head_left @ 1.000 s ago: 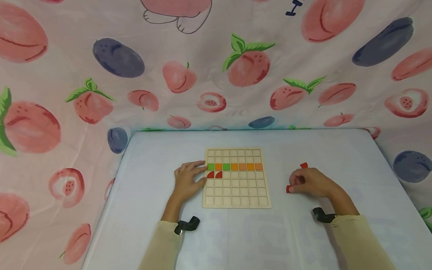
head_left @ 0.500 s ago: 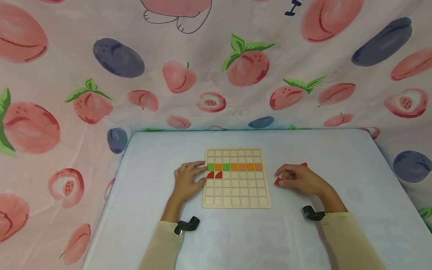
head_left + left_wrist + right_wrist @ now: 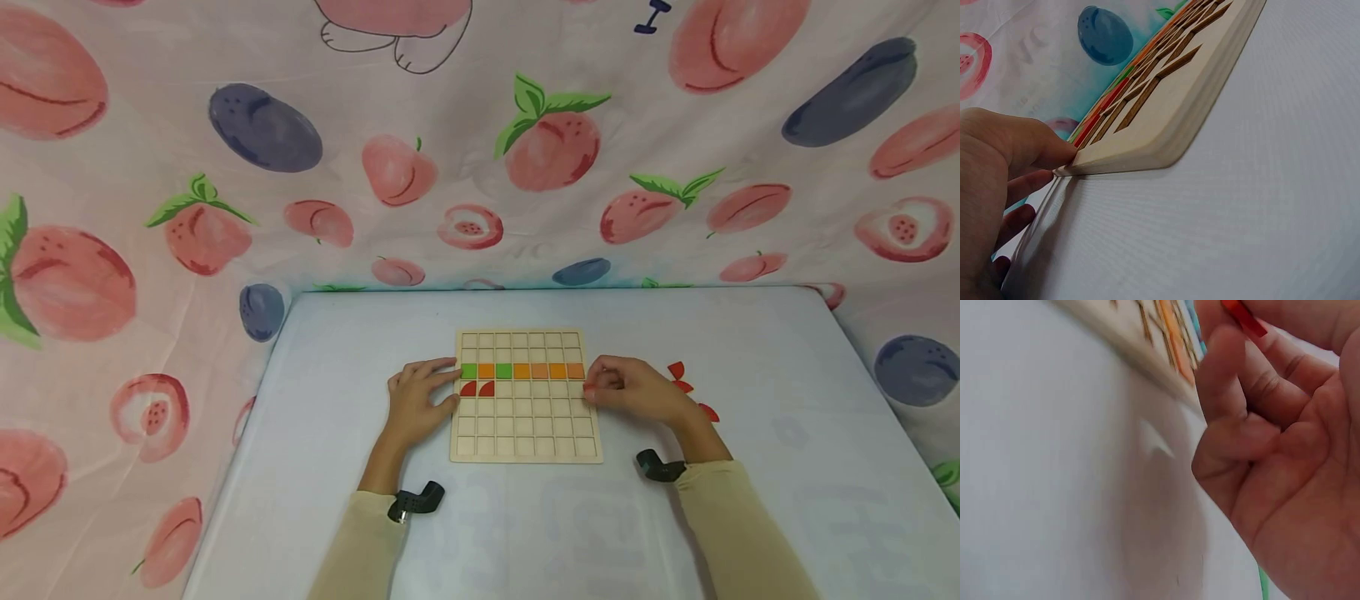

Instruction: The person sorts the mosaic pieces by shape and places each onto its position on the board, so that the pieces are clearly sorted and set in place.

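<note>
Table (image 3: pixel 540 533): left grip (image 3: pixel 414 396) against board (image 3: pixel 525 425); curled right grip (image 3: pixel 637 387) pinches red piece (image 3: pixel 1247 320).

Board (image 3: pixel 537 407) tan, gridded; tiles (image 3: pixel 521 372) green, orange; quarter-round pieces (image 3: pixel 487 389) red; tabletop (image 3: pixel 517 533) white; backdrop (image 3: pixel 457 108) pale pink, fruit-printed.

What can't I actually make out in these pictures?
Held red piece: in the head view, the right hand covers most of it; the right wrist view shows mainly an edge, leaving its outline unclear.
Loose red piece: head view, partly covered by the right arm.
Wooden board: cut off by the top edge in the left wrist view; also blurred in the right.
</note>
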`<state>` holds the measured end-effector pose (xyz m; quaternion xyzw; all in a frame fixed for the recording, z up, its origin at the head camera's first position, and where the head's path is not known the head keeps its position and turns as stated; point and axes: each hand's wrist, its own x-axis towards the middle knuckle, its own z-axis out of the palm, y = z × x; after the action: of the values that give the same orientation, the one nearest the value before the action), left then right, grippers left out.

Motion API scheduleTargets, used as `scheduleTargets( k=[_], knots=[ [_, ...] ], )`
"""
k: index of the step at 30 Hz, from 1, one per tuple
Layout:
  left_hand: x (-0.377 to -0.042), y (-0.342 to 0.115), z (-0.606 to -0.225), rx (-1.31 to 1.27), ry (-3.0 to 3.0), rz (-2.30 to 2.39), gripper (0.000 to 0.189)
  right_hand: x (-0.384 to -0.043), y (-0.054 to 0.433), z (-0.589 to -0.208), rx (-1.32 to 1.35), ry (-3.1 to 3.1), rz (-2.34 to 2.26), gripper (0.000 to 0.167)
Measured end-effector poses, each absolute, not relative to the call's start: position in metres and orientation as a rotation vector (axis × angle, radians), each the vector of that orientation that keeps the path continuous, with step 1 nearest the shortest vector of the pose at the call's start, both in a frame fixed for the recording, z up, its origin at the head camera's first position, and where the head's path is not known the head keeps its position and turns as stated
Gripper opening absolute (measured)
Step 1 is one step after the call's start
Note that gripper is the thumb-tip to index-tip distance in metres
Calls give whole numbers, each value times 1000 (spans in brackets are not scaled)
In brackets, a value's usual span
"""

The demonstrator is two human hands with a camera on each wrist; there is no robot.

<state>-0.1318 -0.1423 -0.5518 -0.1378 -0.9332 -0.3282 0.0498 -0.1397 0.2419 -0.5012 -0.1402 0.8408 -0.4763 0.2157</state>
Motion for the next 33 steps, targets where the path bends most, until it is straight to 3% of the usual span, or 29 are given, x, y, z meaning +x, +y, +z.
scheduleTargets(
  k=[7,13,33],
  knots=[
    [-132,-142,-551,-423,-2840,-1002,39,-146,221,-503,-420,2315,-1393,27],
    [-132,-142,-551,-415,-2853,-1013,39,-151,204,-504,-427,2271,-1456,17],
    [-132,-143,-552,-414,-2862,-1001,39,-154,155,-515,-288,2282,-1608,21]
  ],
)
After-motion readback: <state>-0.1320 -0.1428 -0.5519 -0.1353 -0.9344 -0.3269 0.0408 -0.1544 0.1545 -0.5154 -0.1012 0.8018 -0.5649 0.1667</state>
